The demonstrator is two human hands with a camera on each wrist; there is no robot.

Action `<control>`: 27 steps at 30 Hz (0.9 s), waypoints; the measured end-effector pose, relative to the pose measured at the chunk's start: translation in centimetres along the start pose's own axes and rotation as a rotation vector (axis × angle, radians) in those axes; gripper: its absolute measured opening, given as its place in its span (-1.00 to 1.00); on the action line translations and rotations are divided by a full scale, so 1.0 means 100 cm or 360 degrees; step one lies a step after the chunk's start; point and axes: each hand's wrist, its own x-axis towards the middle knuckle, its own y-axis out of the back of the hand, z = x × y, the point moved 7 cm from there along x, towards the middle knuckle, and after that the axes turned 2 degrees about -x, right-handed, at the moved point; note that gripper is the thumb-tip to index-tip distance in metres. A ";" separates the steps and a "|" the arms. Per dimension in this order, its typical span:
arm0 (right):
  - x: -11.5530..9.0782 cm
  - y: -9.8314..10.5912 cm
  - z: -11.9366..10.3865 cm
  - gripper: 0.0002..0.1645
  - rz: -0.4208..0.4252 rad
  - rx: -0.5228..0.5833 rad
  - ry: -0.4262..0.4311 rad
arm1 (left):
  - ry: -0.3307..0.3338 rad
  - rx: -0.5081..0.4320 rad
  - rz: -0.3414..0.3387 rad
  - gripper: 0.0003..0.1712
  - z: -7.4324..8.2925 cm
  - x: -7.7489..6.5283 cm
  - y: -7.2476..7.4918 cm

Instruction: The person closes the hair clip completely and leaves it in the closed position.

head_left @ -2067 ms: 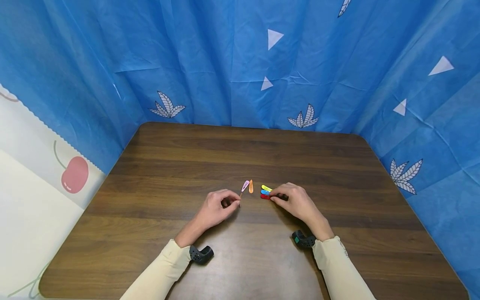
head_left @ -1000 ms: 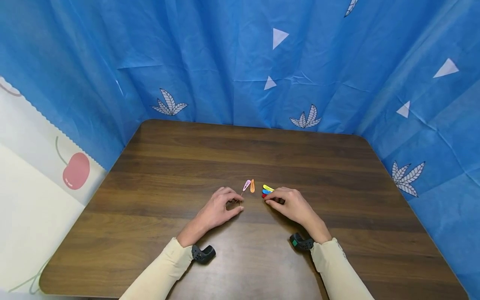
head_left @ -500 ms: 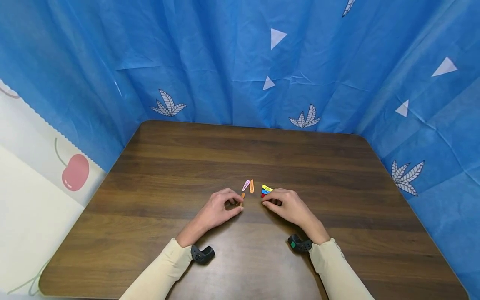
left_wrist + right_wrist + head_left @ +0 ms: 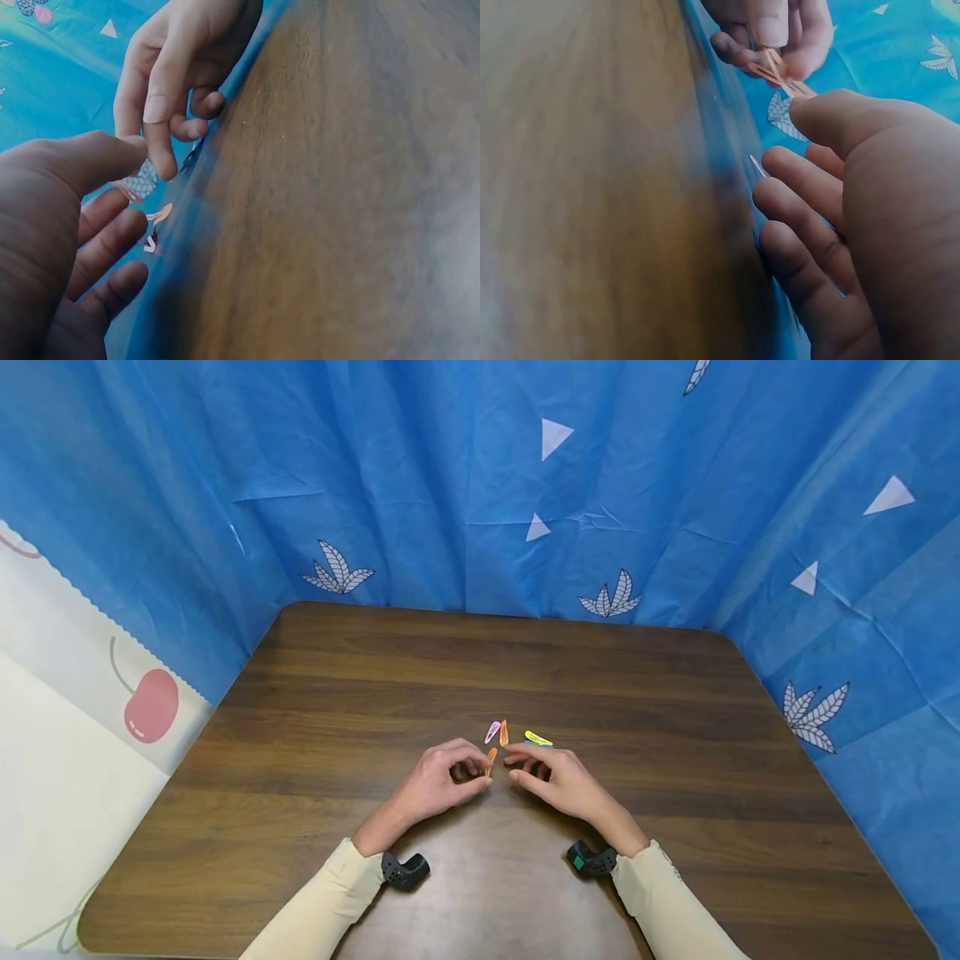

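Note:
My left hand (image 4: 442,777) pinches an orange snap hair clip (image 4: 491,757) between thumb and fingers. In the right wrist view the held orange clip looks snapped open, its parts crossing. My right hand (image 4: 558,781) is just to its right, thumb and fingers apart and loosely bent, its thumb (image 4: 829,116) overlapping the clip's end in that view. Beyond the hands lie a pink hair clip (image 4: 492,732) and another orange hair clip (image 4: 504,733), side by side. A yellow hair clip (image 4: 537,739) lies behind my right hand, above a mostly covered blue hair clip (image 4: 529,744). The red clip is hidden.
The brown wooden table (image 4: 360,693) reaches out around the hands. A blue curtain (image 4: 420,485) hangs along its back and right side, with a white printed cloth (image 4: 75,735) at the left. Each wrist wears a black band (image 4: 406,871).
My right hand has left the red, blue and yellow clips and moved left toward my left hand. The orange clip in the left hand has turned and shows more plainly.

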 end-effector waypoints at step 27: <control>0.001 -0.014 -0.008 -0.93 0.0045 0.0171 -0.0070 | -0.0062 -0.0108 -0.0145 -0.72 0.005 -0.001 -0.008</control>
